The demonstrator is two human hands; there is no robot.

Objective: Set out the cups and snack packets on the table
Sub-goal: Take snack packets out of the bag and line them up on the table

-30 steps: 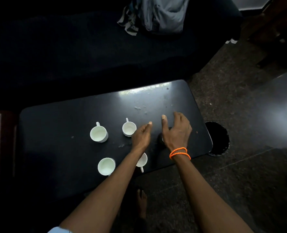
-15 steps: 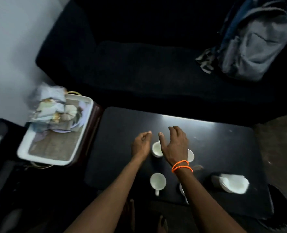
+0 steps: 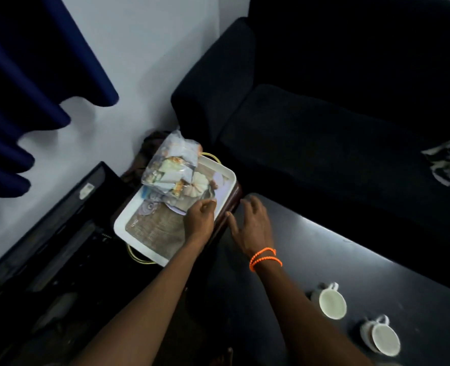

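Two white cups (image 3: pixel 332 304) and (image 3: pixel 385 340) are already set on the black table (image 3: pixel 350 249), near and to the right. The snack packets (image 3: pixel 170 165) are not on the table yet. They are piled at the far end of a white tray (image 3: pixel 122 223), which sits to the left of the table.

The left hand (image 3: pixel 200 217) is held over the tray, just beside the pile. Its fingers are curled in, but nothing is seen inside them. It cannot be told if a packet is touched yet. The right hand (image 3: pixel 252 223) is spread wide and loose above the table's left edge, and nothing is held in it. An orange band (image 3: pixel 264 258) is worn on that wrist.

The step now seems to be picking up the packets. It is best done gently, because the bags are thin and crinkly and could slip or spill. The pile should be gripped from both sides, lifted clear of the tray's rim, and then laid flat on a bare part of the table away from the cups.

No words or brand names can be read on the packets; they are too blurry.
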